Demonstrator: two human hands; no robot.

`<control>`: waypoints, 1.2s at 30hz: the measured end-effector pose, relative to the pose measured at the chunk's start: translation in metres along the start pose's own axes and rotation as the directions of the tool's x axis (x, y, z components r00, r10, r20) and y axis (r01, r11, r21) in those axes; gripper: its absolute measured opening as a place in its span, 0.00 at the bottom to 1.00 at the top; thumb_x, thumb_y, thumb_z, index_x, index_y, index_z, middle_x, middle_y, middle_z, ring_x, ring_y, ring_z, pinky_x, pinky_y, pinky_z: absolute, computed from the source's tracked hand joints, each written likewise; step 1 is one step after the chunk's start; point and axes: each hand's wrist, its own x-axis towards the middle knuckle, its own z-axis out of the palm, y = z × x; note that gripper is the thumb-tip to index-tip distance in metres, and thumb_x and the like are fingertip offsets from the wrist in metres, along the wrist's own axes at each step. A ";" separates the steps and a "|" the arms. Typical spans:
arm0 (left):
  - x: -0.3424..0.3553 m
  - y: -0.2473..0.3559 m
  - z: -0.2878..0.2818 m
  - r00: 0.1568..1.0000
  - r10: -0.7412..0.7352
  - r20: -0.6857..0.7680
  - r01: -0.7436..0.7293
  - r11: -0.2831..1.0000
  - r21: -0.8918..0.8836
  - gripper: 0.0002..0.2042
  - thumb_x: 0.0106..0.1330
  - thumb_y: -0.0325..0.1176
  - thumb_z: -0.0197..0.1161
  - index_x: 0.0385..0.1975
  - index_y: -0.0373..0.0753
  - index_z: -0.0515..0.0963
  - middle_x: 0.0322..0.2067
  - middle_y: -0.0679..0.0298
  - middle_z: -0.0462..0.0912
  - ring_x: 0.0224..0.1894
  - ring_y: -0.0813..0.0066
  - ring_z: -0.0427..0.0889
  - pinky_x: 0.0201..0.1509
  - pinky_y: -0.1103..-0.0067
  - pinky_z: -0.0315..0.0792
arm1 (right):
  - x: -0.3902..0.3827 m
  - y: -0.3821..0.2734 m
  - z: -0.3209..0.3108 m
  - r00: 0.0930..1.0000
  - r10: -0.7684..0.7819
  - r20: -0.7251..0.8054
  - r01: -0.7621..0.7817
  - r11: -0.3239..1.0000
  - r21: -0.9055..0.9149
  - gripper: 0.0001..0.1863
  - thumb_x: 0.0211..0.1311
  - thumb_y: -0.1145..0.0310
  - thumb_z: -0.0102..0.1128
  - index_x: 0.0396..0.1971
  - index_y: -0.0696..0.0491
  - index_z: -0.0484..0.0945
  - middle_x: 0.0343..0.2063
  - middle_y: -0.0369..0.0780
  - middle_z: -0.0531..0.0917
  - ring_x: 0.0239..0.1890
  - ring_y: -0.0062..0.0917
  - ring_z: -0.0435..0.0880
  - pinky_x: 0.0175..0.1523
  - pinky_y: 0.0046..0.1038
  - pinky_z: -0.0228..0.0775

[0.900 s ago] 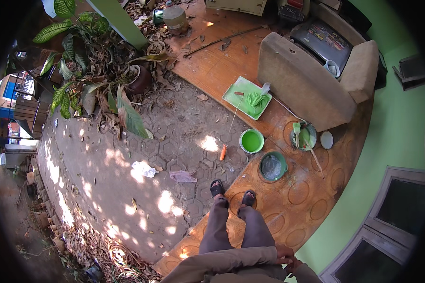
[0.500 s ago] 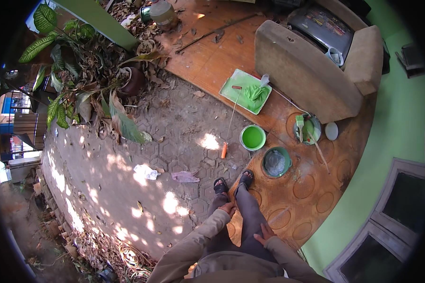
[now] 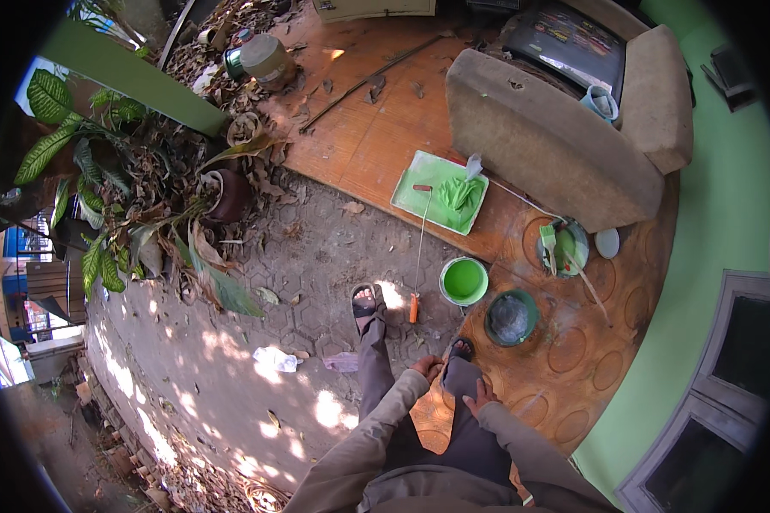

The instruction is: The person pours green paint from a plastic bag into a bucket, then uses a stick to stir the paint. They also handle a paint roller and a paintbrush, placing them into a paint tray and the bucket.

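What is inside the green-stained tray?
Inside the tray lie a crumpled green bundle and the reddish end of a thin rod. A whitish piece shows at the tray's corner. What lies under the bundle is covered and cannot be seen.

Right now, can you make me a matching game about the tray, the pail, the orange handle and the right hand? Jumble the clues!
Things:
1. Tray
2. Pail
3. Orange handle
4. Right hand

Clues:
A. Seen against the grey paving
B. Touching a trouser leg
C. Has a crumpled green thing in it
D. Round, with bright green paint inside

Pairs: 1-C, 2-D, 3-A, 4-B
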 end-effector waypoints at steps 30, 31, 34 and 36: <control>0.547 -0.077 -0.119 0.802 0.596 -0.024 -0.475 0.662 0.580 0.08 0.55 0.26 0.65 0.34 0.42 0.75 0.36 0.60 0.77 0.39 0.56 0.79 0.41 0.67 0.71 | 0.348 -0.168 -0.141 0.487 -0.235 -0.841 0.756 0.596 0.271 0.08 0.63 0.67 0.55 0.38 0.54 0.78 0.28 0.41 0.82 0.27 0.28 0.83 0.33 0.27 0.73; 0.559 -0.073 -0.114 0.776 0.630 -0.020 -0.492 0.625 0.606 0.10 0.55 0.26 0.66 0.35 0.42 0.74 0.36 0.61 0.76 0.39 0.57 0.78 0.42 0.67 0.69 | 0.347 -0.167 -0.145 0.492 -0.311 -0.813 0.742 0.638 0.205 0.08 0.63 0.66 0.55 0.37 0.53 0.78 0.29 0.41 0.82 0.29 0.31 0.83 0.34 0.28 0.73; 0.591 -0.067 -0.101 0.729 0.682 -0.057 -0.495 0.584 0.644 0.18 0.50 0.29 0.71 0.40 0.45 0.73 0.40 0.63 0.74 0.44 0.61 0.76 0.46 0.68 0.65 | 0.347 -0.163 -0.154 0.532 -0.449 -0.718 0.693 0.718 0.066 0.10 0.62 0.61 0.57 0.36 0.52 0.76 0.33 0.43 0.81 0.35 0.40 0.81 0.39 0.35 0.73; 0.605 -0.065 -0.093 0.657 0.744 -0.121 -0.498 0.549 0.671 0.20 0.49 0.30 0.72 0.41 0.46 0.73 0.41 0.63 0.73 0.46 0.61 0.74 0.47 0.68 0.63 | 0.345 -0.160 -0.160 0.532 -0.512 -0.674 0.683 0.730 -0.016 0.11 0.62 0.61 0.57 0.37 0.52 0.75 0.33 0.43 0.81 0.35 0.41 0.81 0.39 0.36 0.72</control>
